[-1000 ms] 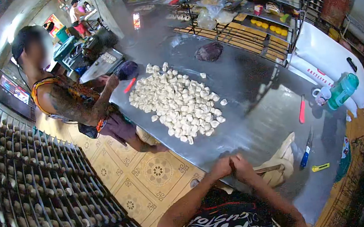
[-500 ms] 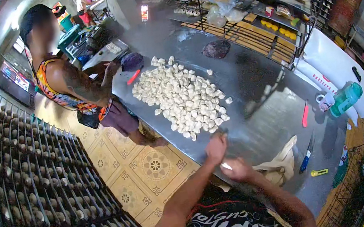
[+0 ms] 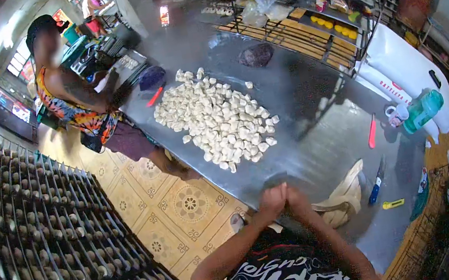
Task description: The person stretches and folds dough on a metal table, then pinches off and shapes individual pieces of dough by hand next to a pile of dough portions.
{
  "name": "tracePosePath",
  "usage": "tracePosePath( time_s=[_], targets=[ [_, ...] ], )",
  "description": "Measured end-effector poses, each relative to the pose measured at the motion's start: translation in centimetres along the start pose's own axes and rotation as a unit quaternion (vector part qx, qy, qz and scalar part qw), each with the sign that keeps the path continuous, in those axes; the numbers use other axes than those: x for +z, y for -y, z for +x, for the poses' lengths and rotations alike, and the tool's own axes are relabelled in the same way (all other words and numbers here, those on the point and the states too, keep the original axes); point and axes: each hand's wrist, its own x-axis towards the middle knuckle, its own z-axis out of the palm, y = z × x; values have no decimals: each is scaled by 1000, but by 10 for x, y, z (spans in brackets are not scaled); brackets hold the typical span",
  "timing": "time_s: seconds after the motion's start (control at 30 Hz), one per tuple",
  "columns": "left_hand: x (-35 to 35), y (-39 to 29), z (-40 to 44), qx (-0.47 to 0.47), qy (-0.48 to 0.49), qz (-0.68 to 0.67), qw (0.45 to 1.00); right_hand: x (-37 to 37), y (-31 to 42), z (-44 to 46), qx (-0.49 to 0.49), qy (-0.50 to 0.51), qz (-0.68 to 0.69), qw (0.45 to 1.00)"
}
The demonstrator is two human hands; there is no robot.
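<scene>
In front of my chest, at the near edge of the metal table, my left hand point(image 3: 274, 200) and my right hand point(image 3: 296, 199) are pressed together, both with curled fingers. Whatever lies between them is hidden now; a white bit of dough showed in my right hand a moment ago. Beyond them a wide heap of small pale dough pieces point(image 3: 221, 120) covers the middle of the table point(image 3: 322, 153). A crumpled beige cloth point(image 3: 344, 200) lies just right of my right hand.
Right side: a knife point(image 3: 376, 186), a yellow cutter point(image 3: 393, 204), a red scraper point(image 3: 373, 132), a mug point(image 3: 397, 115) and a green bottle point(image 3: 423, 111). Dark dough lumps point(image 3: 256, 56) sit farther back. A co-worker point(image 3: 75, 99) stands left, near a rack of dough balls point(image 3: 61, 226).
My left hand has drawn back from near the heap to meet my right hand. The white bit of dough is no longer visible. The co-worker's arms have shifted left, and the view has turned slightly.
</scene>
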Motion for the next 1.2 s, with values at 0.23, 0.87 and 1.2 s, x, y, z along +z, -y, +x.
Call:
tracePosePath(
  time_s=[0.23, 0.87, 1.2],
  targets=[
    [-30, -12, 27, -20, -114, -44, 992, -14, 15, 8, 72, 172, -43, 982],
    [26, 8, 9, 7, -70, 40, 997, 6, 14, 8, 221, 106, 93, 965],
    [-67, -15, 71, 140, -272, -37, 951, -45, 32, 22, 69, 107, 131, 983]
  ],
)
